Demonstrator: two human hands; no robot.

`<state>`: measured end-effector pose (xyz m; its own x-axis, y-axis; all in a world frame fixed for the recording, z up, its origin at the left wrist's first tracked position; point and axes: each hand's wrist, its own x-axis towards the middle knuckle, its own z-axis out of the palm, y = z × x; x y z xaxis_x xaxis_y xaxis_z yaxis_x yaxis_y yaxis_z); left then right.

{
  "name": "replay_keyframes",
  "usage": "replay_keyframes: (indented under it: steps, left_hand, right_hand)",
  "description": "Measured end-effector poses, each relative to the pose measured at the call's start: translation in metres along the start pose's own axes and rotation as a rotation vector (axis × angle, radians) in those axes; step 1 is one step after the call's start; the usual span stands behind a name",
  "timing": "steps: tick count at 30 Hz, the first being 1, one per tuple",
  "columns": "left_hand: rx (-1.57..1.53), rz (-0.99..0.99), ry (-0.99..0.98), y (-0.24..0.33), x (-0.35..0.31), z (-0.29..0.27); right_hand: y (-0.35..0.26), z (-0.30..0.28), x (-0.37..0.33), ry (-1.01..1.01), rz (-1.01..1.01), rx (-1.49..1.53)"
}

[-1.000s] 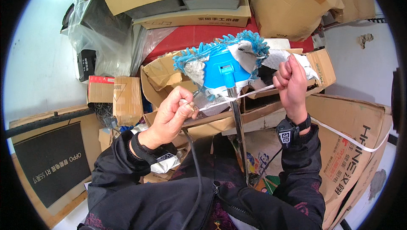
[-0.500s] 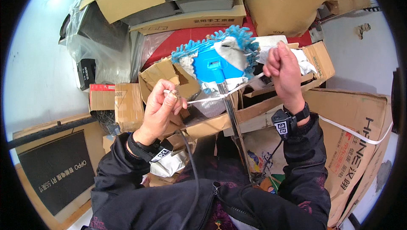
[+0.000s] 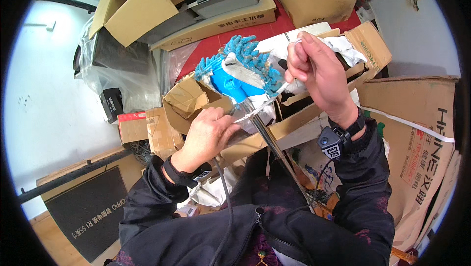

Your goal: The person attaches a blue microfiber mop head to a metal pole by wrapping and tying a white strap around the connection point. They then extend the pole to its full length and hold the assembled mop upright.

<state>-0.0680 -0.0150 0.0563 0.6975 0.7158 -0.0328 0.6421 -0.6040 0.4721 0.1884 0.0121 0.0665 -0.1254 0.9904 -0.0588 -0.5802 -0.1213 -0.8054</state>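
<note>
strip, white, (image 3: 251, 115) crosses metal pole (image 3: 274, 144) near blue mop head (image 3: 226, 80); left hand (image 3: 207, 132) closed, gripping strip one side, right hand (image 3: 316, 72) pinching it on the other.

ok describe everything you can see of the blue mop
The mop has a blue, plastic-looking plate, shaggy strands and a pale patch. Its metal-looking pole slants toward the picture's lower right; the head shows over a cardboard box. A white strap crosses the pole, seemingly touching it.
</note>
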Motion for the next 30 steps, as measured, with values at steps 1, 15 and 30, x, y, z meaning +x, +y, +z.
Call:
replay_keyframes:
  steps: [1, 15, 30]
  left_hand:
    - [0.013, 0.008, 0.026, 0.000, 0.002, 0.000]
    - [-0.005, 0.073, 0.099, -0.001, -0.002, -0.006]
    - [-0.118, -0.076, 0.101, -0.014, -0.011, -0.002]
  right_hand:
    - [0.000, -0.002, 0.000, -0.003, 0.024, 0.020]
    - [0.004, -0.024, 0.015, 0.174, 0.165, -0.014]
    - [-0.003, -0.035, 0.025, 0.123, 0.145, -0.064]
